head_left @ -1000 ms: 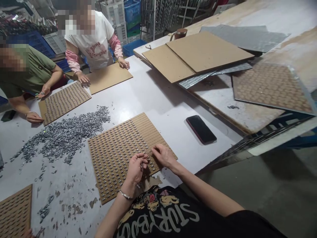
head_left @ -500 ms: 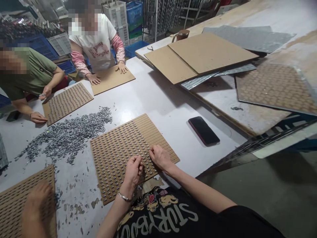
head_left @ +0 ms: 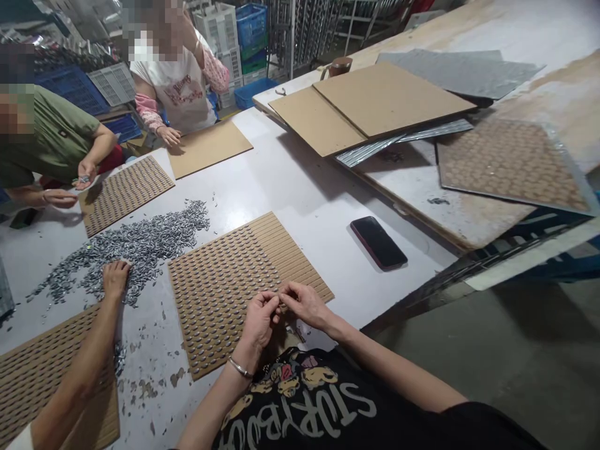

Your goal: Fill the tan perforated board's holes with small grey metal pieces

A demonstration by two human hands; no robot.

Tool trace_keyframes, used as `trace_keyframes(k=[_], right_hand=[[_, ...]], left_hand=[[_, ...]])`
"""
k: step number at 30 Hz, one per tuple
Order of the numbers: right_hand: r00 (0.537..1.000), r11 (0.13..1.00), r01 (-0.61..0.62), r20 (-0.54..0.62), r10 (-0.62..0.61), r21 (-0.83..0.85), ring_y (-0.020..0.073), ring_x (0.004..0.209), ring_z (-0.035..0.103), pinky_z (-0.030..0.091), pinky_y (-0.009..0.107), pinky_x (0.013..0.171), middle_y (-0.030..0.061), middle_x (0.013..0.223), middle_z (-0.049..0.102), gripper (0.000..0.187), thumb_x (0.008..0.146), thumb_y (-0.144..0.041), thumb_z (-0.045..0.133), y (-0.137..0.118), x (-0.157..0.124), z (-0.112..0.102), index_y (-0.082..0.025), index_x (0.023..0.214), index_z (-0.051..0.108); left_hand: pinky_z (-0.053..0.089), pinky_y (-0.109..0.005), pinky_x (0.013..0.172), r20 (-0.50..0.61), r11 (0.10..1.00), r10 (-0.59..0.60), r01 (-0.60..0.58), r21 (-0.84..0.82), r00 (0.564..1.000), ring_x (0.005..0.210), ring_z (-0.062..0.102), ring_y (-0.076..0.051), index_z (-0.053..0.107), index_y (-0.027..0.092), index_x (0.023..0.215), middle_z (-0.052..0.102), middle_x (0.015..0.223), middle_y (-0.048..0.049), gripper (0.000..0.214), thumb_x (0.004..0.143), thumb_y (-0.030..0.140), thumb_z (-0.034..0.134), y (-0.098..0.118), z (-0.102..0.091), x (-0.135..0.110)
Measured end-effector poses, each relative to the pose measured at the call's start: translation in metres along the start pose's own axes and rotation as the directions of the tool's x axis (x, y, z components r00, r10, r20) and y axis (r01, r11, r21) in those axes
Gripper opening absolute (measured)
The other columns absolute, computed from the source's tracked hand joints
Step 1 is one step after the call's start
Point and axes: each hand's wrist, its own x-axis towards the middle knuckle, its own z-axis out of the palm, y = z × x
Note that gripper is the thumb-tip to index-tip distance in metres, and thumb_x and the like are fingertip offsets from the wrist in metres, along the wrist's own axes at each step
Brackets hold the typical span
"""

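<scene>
While my left hand point(head_left: 259, 319) and right hand point(head_left: 305, 306), half-curled, any hold hidden, are hovering over the grooved board point(head_left: 291, 251), its silvery oval pieces point(head_left: 225, 287) are looking light, hard, slippery, best pinched endwise.

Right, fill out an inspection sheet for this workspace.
Surface: white tabletop, worn in patches.
Job's things: grooved board, partly covered with rows of silvery pieces; loose heap of similar pieces to its left.
Clutter: smartphone, right of the board.
Hands: left hand and right hand close together, fingertips appearing to meet over the board; anything pinched is too small to tell.
Cables: nothing seen.
Surroundings: another person's hand at the heap; stacked plastic crates behind.
</scene>
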Motion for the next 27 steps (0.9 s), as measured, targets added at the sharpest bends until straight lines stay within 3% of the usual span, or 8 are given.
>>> trace_keyframes(k=[5, 8, 14, 16, 19, 23, 27], right_hand=[[0.994, 0.978, -0.038, -0.108, 0.016, -0.207, 0.0165, 0.074, 0.058, 0.041, 0.026, 0.069, 0.0030, 0.078, 0.066, 0.017, 0.090, -0.026, 0.050, 0.016, 0.014, -0.004, -0.019, 0.079, 0.060], [0.997, 0.928, -0.044, -0.081, 0.015, -0.371, 0.0174, 0.078, 0.059, 0.039, 0.026, 0.070, 0.0045, 0.083, 0.066, 0.018, 0.093, -0.025, 0.049, 0.018, 0.021, -0.001, -0.019, 0.080, 0.061], [0.987, 0.858, -0.159, -0.091, 0.132, -0.488, 0.0183, 0.078, 0.061, 0.035, 0.027, 0.065, 0.0060, 0.087, 0.068, 0.013, 0.093, -0.024, 0.051, 0.011, 0.026, 0.007, -0.020, 0.085, 0.060], [0.984, 0.860, -0.177, -0.109, 0.141, -0.478, 0.0188, 0.076, 0.061, 0.035, 0.027, 0.064, 0.0060, 0.085, 0.068, 0.007, 0.092, -0.023, 0.053, 0.010, 0.026, 0.006, -0.019, 0.094, 0.059], [0.985, 0.919, -0.150, -0.132, 0.109, -0.365, 0.0185, 0.072, 0.061, 0.038, 0.027, 0.065, 0.0039, 0.081, 0.067, 0.013, 0.090, -0.023, 0.055, 0.009, 0.021, 0.001, -0.018, 0.102, 0.056], [0.993, 0.994, 0.020, -0.116, -0.032, -0.107, 0.0161, 0.066, 0.058, 0.041, 0.026, 0.063, 0.0008, 0.073, 0.065, 0.014, 0.091, -0.031, 0.052, 0.000, -0.001, -0.007, -0.020, 0.089, 0.060], [0.992, 0.998, 0.070, -0.102, -0.070, -0.012, 0.0156, 0.068, 0.059, 0.043, 0.027, 0.064, 0.0023, 0.077, 0.068, 0.019, 0.092, -0.031, 0.051, -0.009, -0.021, -0.008, -0.020, 0.085, 0.066]], left_hand=[[0.036, -0.015, 0.044, -0.056, 0.997, -0.027, 0.023, -0.067, 0.998, 0.055, 0.053, -0.006, 0.057, 0.013, 0.089, 0.069, 0.081, -0.0065, 0.040, 0.062, 0.025, 0.084, 0.004, -0.005, 0.002], [0.035, -0.014, 0.043, -0.077, 0.997, -0.048, 0.042, -0.067, 0.996, 0.056, 0.055, -0.007, 0.054, 0.014, 0.090, 0.070, 0.082, -0.0077, 0.038, 0.064, 0.020, 0.082, 0.010, -0.013, 0.002], [0.024, -0.014, 0.035, -0.067, 0.997, -0.015, 0.020, 0.069, 0.998, 0.041, 0.047, -0.005, 0.049, 0.017, 0.081, 0.067, 0.067, -0.0036, 0.052, 0.065, 0.055, 0.080, 0.006, -0.020, 0.001], [0.018, -0.015, 0.032, -0.069, 0.991, -0.014, 0.023, 0.134, 0.998, 0.034, 0.038, -0.004, 0.049, 0.018, 0.078, 0.061, 0.056, 0.0019, 0.055, 0.063, 0.063, 0.077, 0.004, -0.019, 0.001], [0.012, -0.016, 0.032, -0.061, 0.987, -0.024, 0.034, 0.157, 0.998, 0.032, 0.030, -0.002, 0.054, 0.017, 0.075, 0.051, 0.050, 0.0067, 0.056, 0.061, 0.066, 0.078, 0.003, -0.016, -0.002], [0.026, -0.014, 0.039, 0.025, 0.999, -0.023, 0.022, 0.040, 0.999, 0.047, 0.043, -0.003, 0.067, 0.011, 0.089, 0.055, 0.064, 0.0031, 0.053, 0.062, 0.053, 0.084, 0.006, -0.006, -0.009], [0.034, -0.015, 0.045, 0.102, 0.999, -0.017, 0.020, -0.029, 0.995, 0.053, 0.048, -0.004, 0.067, 0.011, 0.102, 0.062, 0.076, -0.0009, 0.053, 0.063, 0.040, 0.087, 0.004, 0.003, -0.011]])
